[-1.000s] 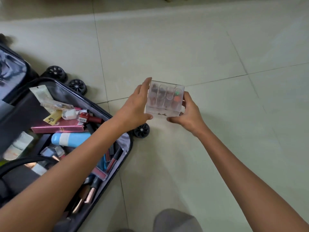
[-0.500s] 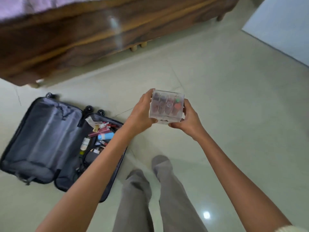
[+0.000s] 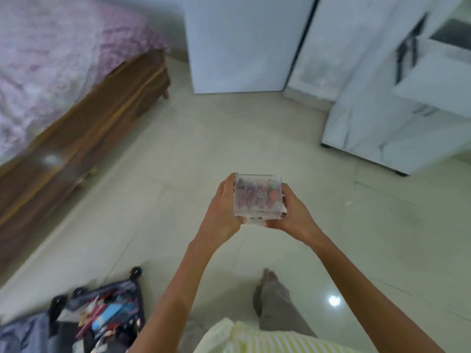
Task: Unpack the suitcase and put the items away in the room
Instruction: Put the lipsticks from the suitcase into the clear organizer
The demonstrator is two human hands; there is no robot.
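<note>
A clear plastic organiser box (image 3: 258, 197) with small cosmetics in its compartments is held out in front of me at chest height. My left hand (image 3: 221, 212) grips its left side, thumb under the front edge. My right hand (image 3: 293, 215) grips its right side. The open black suitcase (image 3: 102, 319) lies on the floor at the bottom left, still holding several cosmetic items, among them a blue tube.
A bed with a pink cover (image 3: 51, 62) on a brown wooden frame (image 3: 84, 138) runs along the left. White cabinets (image 3: 242, 42) stand ahead, and a marble-patterned unit with an open shelf (image 3: 397, 110) at the right. Pale tiled floor (image 3: 204, 138) lies between.
I have stood up from the suitcase and turned toward the cabinets, with the box still in both hands. The suitcase has dropped to the bottom left of the view.
</note>
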